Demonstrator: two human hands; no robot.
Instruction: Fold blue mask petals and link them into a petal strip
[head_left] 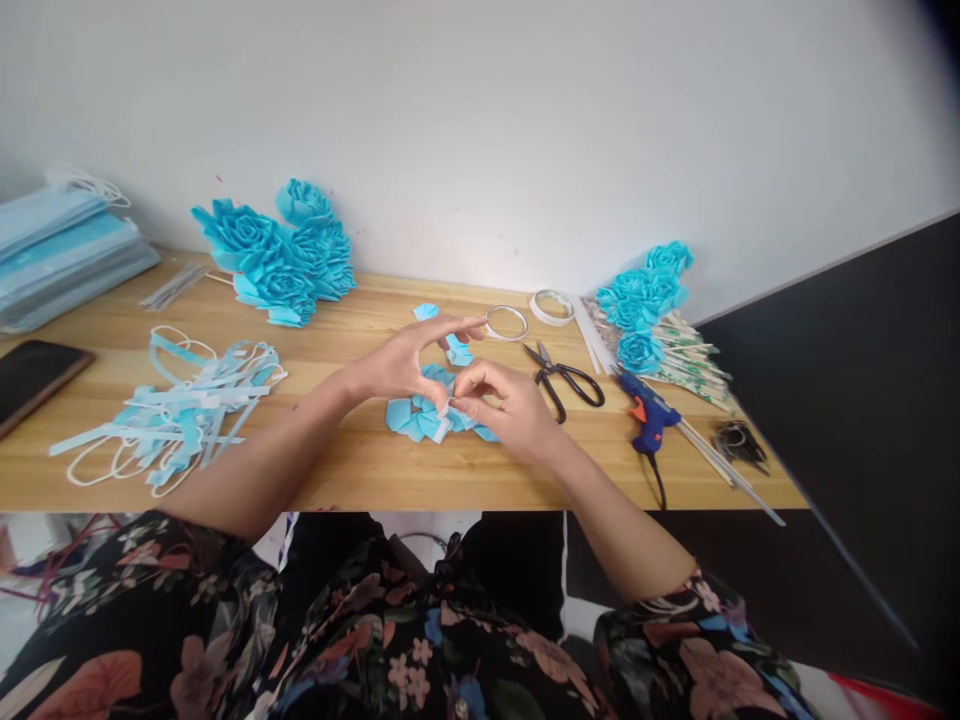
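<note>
Both hands meet over a small pile of blue cut pieces (411, 416) in the middle of the wooden table (375, 470). My left hand (409, 362) comes in from the left, thumb and forefinger pinched near the pieces, its other fingers lifted. My right hand (504, 408) is curled, its fingertips pinching a small pale blue and white piece (444, 428) at the pile's edge. What exactly sits between the fingertips is too small to name.
Black scissors (564, 382), two tape rings (507, 322), a blue glue gun (649, 414) and sticks lie to the right. Blue paper roses (279, 262) sit at back left and more roses (643, 300) at right. Cut strips (177, 414), a phone (31, 376) and stacked masks (61, 256) lie left.
</note>
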